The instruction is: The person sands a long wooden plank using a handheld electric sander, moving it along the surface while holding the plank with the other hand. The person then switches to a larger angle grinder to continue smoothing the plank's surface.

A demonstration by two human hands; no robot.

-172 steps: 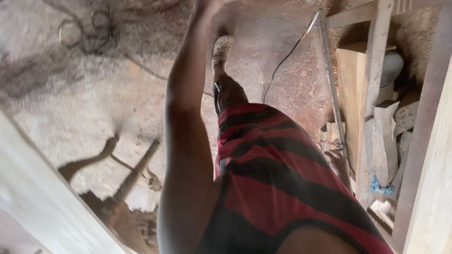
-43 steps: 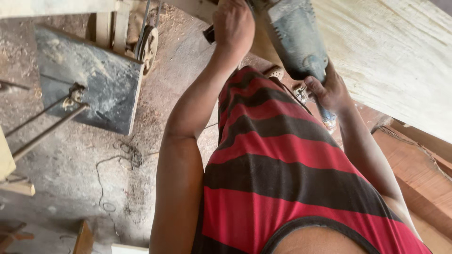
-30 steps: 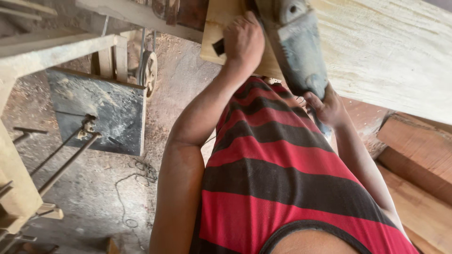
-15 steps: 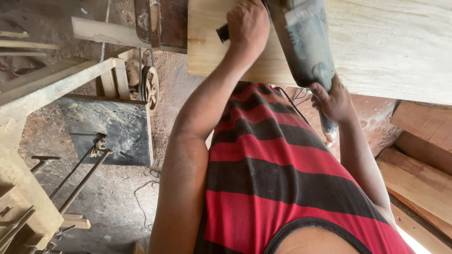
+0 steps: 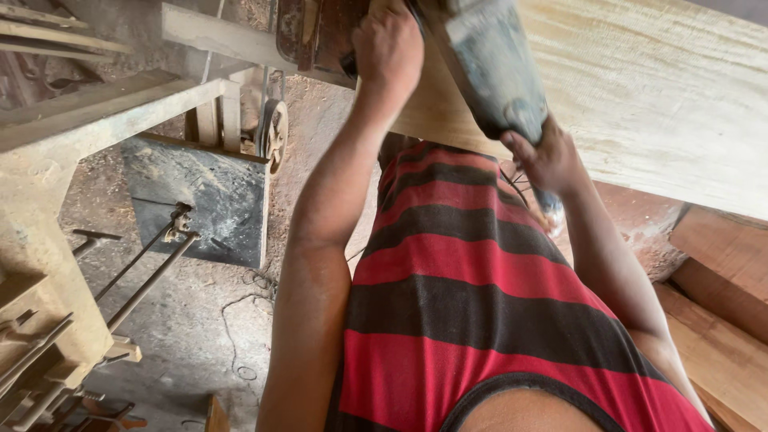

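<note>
On the pale wooden board, my left fingers grip the power tool's front knob. My right fingers clutch the grey power planer by its rear handle.

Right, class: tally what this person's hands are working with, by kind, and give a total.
Hands: 2, left hand and right hand
Grey power tools: 1, power tool
Pale wooden boards: 1, wooden board
Total: 4
</note>
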